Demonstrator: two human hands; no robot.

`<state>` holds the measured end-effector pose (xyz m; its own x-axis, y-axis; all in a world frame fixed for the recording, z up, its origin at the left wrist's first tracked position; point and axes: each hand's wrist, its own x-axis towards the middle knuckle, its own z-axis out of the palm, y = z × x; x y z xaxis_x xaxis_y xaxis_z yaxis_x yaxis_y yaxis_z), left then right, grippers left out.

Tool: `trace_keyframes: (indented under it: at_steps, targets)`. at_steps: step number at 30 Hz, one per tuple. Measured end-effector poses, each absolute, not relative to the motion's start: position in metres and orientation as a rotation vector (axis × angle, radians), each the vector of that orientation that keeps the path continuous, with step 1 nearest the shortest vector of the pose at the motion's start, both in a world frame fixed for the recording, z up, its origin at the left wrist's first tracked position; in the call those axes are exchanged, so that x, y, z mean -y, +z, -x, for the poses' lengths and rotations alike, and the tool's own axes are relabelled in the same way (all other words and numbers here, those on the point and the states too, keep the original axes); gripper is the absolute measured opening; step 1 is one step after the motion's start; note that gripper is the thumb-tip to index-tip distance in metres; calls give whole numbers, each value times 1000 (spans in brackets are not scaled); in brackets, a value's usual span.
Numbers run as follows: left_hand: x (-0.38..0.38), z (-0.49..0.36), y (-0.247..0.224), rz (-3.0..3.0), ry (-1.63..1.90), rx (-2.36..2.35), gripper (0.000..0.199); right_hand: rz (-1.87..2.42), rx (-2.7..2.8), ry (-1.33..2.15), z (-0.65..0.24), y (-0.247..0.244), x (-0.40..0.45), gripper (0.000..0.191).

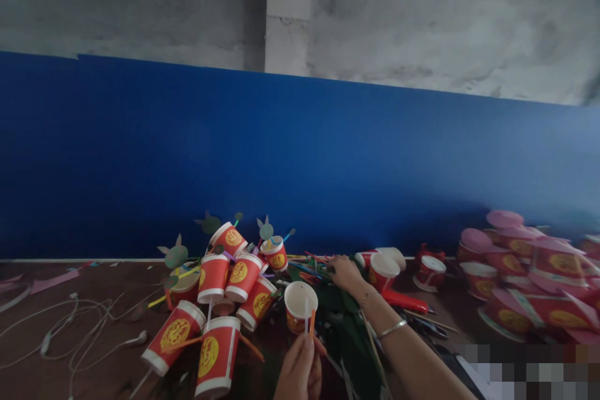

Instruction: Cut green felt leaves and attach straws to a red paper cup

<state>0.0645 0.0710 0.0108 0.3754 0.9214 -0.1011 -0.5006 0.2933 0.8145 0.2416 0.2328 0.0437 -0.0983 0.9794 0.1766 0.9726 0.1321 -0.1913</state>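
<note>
My left hand point(300, 367) is closed around a clear straw point(306, 315) and an orange strip point(312, 322), held upright in front of a red-and-white paper cup point(300, 307) whose open mouth faces me. My right hand point(345, 274) reaches out over a pile of thin coloured strips point(304, 267) at the back of the table; its fingertips are hard to make out, and whether they hold anything is hidden. Left of my left hand, red paper cups point(218, 350) with yellow emblems lie heaped, several with straws and green rabbit-like cutouts point(175, 255).
White earphones point(137, 339) and their cable lie at the left. Right of my right hand are more cups point(384, 270), a roll of tape point(430, 272) and a red tool point(405, 301). Pink paper-and-cup pieces point(515, 262) are piled far right. A blue panel point(281, 156) stands behind.
</note>
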Motion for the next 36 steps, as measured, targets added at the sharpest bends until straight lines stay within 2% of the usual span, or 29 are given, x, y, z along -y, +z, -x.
trace_keyframes:
  at_steps: [6,17,23,29,36]
  targets:
    - [-71,-64,13,-782,1032,-635,57,1814,2056,200,-247,53,-240,15]
    - [-70,-65,14,-777,1029,-634,57,1578,1648,705,-249,49,-245,6]
    - [-71,-65,13,-786,1038,-637,58,1475,1534,870,-243,63,-242,18]
    - [-73,-65,7,-789,1020,-638,58,1451,1519,855,-240,77,-244,39]
    - [-73,-64,9,-811,1010,-630,56,1594,1696,532,-235,86,-255,33]
